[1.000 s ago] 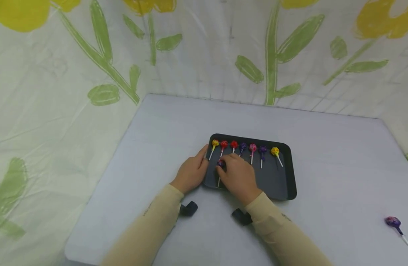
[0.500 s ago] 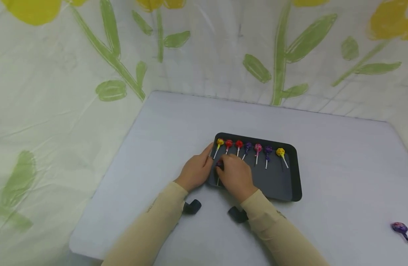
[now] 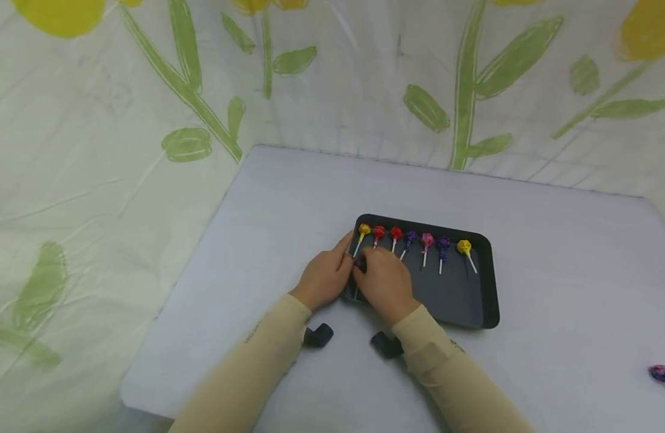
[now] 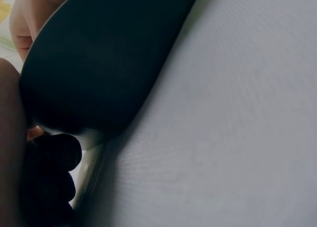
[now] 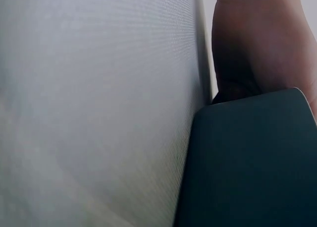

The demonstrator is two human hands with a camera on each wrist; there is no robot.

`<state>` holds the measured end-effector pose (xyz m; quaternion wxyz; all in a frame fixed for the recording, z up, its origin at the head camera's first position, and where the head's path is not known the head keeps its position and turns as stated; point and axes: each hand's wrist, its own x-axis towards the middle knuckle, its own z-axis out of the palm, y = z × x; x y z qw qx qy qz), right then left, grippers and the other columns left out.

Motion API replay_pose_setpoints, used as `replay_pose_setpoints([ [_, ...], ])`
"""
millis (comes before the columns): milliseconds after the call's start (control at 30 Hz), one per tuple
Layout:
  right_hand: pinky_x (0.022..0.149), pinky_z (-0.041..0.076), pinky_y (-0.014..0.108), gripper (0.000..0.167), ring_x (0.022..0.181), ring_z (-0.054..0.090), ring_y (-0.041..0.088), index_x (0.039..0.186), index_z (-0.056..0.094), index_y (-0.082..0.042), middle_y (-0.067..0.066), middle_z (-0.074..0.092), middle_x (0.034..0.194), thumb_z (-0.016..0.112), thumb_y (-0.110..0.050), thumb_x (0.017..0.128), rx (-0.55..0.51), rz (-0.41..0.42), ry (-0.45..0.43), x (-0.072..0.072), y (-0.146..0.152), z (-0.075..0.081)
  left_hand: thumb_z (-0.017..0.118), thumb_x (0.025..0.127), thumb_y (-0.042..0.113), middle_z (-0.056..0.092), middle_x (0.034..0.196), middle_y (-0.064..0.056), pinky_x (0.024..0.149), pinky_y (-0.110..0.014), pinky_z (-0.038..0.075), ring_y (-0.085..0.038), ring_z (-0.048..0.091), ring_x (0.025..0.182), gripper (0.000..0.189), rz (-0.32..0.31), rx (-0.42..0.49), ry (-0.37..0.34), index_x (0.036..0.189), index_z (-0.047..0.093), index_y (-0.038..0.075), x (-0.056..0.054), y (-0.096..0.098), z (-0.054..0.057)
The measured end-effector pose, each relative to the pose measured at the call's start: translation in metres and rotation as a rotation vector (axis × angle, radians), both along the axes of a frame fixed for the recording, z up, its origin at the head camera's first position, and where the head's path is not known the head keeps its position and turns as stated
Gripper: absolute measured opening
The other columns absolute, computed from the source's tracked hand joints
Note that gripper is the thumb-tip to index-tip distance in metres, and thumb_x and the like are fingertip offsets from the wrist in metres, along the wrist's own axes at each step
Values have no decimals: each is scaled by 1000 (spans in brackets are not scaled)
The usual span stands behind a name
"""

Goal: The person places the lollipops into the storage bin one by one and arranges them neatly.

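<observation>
A dark rectangular tray (image 3: 457, 304) lies on the table, its outer wall (image 4: 109, 53) filling much of the left wrist view. My left hand (image 3: 322, 278) grips its left side, with fingers (image 4: 57, 152) curled beside the wall. Over the tray's left part, my right hand (image 3: 386, 279) pinches a lollipop by its dark head, mostly hidden by the fingers; the white stick (image 3: 356, 293) points toward me. Along the far side runs a row of wrapped lollipops: yellow (image 3: 364, 229), red (image 3: 395, 233), purple (image 3: 444, 242), pink (image 3: 426, 239), and another yellow one (image 3: 464, 246) at the right.
A purple and red lollipop (image 3: 664, 374) lies on the white table (image 3: 570, 288) at the far right. A pale curtain (image 3: 337, 96) with painted flowers hangs behind and to the left. Dark wrist mounts (image 3: 318, 335) sit under both sleeves.
The head view has shifted, so everything sits farther right in it. My right fingers have drawn closer to the left hand at the tray's left side, still pinching the lollipop.
</observation>
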<state>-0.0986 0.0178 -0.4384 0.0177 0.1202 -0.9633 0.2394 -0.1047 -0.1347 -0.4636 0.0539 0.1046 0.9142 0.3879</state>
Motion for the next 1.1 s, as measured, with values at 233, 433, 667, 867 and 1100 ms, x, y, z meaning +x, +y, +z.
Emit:
replay_pose_setpoints([
  [233,60,50,42,20,72,62,21,97,75,-5,7,68,83,80,-23,91,-3,-6,2,3,0,1,39,106,24,45,61,1,53,-34,35,-16,42,52,60,8,-13,-6,166,35,16,0,-2,-1],
  [433,64,55,46,25,81,69,26,105,77,-6,10,73,94,80,-25,90,2,-17,-2,6,0,2,39,107,25,45,62,0,53,-34,36,-17,42,53,60,7,-21,-11,166,35,16,1,-3,-2],
  [667,65,57,47,27,86,72,28,108,78,-8,10,75,101,81,-27,90,6,-34,4,12,4,6,39,106,25,45,61,0,54,-35,37,-17,43,53,60,2,-17,-9,165,36,15,0,-5,-3],
  [867,67,57,49,33,89,72,30,113,78,-7,10,73,108,82,-30,90,-20,-65,-11,17,11,9,40,106,25,45,62,0,57,-36,38,-18,44,55,60,11,-32,-7,165,37,16,-4,-9,-7],
  [1100,67,57,46,31,84,70,25,110,78,-8,8,72,104,82,-30,90,-15,-77,5,21,19,2,41,106,25,44,63,0,65,-38,43,-19,48,59,60,6,-33,-14,165,36,16,-6,-16,-11],
])
